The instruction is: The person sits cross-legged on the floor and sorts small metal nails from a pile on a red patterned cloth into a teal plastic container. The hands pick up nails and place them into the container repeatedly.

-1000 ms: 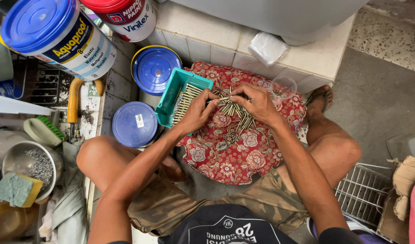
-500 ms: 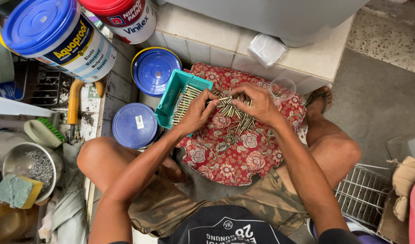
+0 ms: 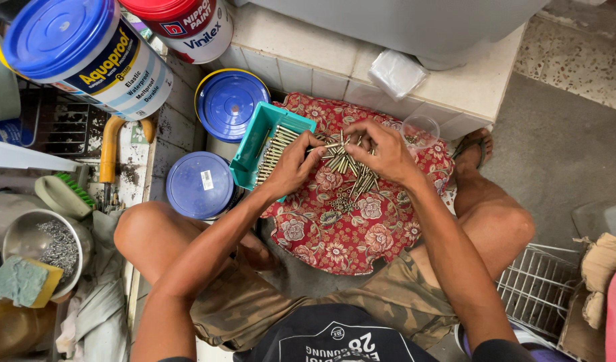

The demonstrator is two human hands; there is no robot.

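Observation:
I sit cross-legged over a red flowered cloth. A loose pile of long brass-coloured bolts lies on it, with small nuts just below. My left hand pinches one bolt at the pile's left edge, beside a teal plastic tray that holds bolts laid in a row. My right hand rests on top of the pile with its fingers curled around a few bolts.
Two blue-lidded buckets stand left of the tray, and big paint tubs behind. A steel bowl of small metal parts sits far left. A clear cup, a wire rack and a tiled step surround me.
Both hands have shifted only slightly over the bolt pile, fingers working at the bolts. Nothing else has moved.

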